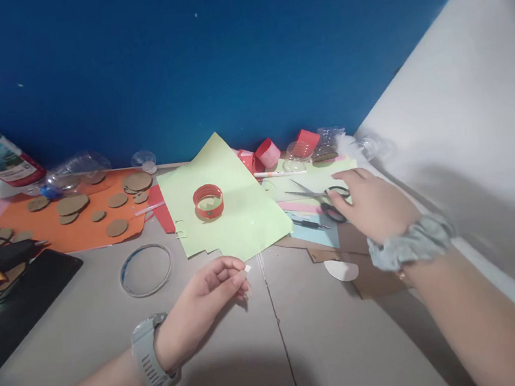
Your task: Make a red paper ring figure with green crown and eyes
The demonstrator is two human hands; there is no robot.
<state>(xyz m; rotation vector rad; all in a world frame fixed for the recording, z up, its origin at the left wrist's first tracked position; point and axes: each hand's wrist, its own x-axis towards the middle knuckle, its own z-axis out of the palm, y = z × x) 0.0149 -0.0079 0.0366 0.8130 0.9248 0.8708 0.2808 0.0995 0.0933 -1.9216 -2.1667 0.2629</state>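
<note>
Near the middle of the table, my left hand (217,289) is closed, pinching a small white piece (248,268) between thumb and fingertips. My right hand (371,198) reaches over the papers at the right, fingers at the black handles of the scissors (333,211), whose blades point left. Whether its fingers grip the handles is unclear. A red ring (210,214) stands on a light green sheet (246,219). A black pen (307,222) lies beside the scissors on light blue paper (321,235). A white half-round piece (342,270) rests below them.
Cardboard discs (73,204) lie on orange paper (125,230). A tape ring (122,278), a black tablet-like object (27,309) and a labelled bottle (0,159) are left. Red paper rings (267,153) and plastic cups stand by the blue wall (204,68). Cardboard (375,275) lies right.
</note>
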